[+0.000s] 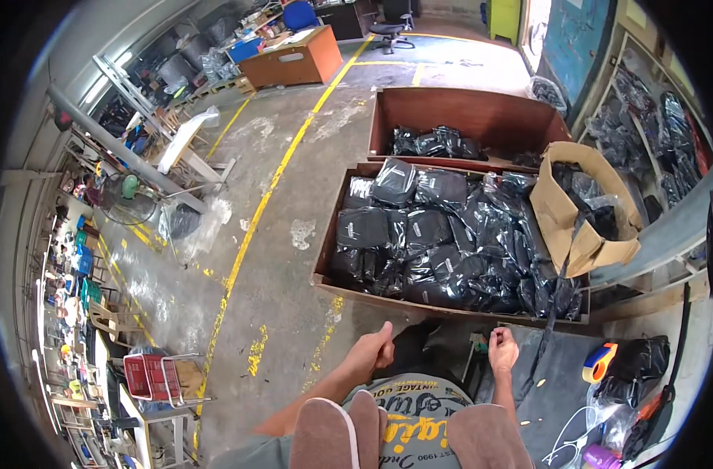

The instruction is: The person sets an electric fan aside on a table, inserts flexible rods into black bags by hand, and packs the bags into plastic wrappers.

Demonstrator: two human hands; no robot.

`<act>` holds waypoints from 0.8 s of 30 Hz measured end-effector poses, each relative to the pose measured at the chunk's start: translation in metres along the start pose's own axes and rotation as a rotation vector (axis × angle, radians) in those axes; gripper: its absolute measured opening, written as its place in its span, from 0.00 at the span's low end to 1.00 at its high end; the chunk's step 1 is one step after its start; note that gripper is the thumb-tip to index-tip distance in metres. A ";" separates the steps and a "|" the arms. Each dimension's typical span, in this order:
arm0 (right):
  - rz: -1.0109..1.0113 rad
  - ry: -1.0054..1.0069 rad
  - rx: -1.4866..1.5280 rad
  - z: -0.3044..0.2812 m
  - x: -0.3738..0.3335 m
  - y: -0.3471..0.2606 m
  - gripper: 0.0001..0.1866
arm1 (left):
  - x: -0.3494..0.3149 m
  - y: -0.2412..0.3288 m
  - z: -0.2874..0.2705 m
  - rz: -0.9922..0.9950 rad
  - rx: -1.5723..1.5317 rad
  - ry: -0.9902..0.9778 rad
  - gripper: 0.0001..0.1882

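Both hands hover low, empty as far as I can see: the left hand (374,350) is loosely fisted, the right hand (502,349) has its fingers curled inward. At twelve o'clock from them a brown wooden crate (329,248) brims with black plastic-wrapped bags (442,242). A torn brown cardboard box (563,215) leans at two o'clock, and a yellow-and-blue tape dispenser (598,361) sits at three.

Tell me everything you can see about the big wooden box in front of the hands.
The box is a wide, shallow, open-topped crate of dark brown wood, standing on the concrete floor. It is nearly full of black bags in clear plastic wrap. A second box stands right behind it, and a carton leans at its right end. Neither hand touches it.
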State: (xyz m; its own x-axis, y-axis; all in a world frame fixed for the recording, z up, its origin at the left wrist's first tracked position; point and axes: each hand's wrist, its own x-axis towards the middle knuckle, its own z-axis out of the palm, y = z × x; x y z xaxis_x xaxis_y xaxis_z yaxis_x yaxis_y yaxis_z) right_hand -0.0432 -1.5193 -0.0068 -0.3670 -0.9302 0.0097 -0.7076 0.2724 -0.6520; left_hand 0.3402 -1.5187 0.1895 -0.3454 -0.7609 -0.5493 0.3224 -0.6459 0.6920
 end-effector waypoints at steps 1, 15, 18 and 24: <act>0.041 0.014 -0.024 0.001 0.000 -0.002 0.05 | -0.003 0.001 0.002 -0.036 0.027 0.065 0.32; 0.034 0.254 -0.311 0.036 0.006 -0.033 0.07 | -0.002 0.055 -0.080 0.141 0.049 0.029 0.12; 0.136 0.274 -0.391 0.042 0.005 -0.047 0.09 | -0.017 0.072 -0.122 0.161 0.018 0.074 0.12; 0.340 0.467 -0.441 0.066 -0.014 -0.054 0.10 | -0.037 0.106 -0.259 0.150 0.059 0.106 0.11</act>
State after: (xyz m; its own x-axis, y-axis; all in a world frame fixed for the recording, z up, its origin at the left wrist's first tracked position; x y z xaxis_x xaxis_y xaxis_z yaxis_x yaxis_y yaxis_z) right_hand 0.0397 -1.5372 -0.0223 -0.7597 -0.6012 0.2480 -0.6501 0.6931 -0.3114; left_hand 0.6152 -1.5754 0.1621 -0.2020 -0.8525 -0.4822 0.3102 -0.5227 0.7941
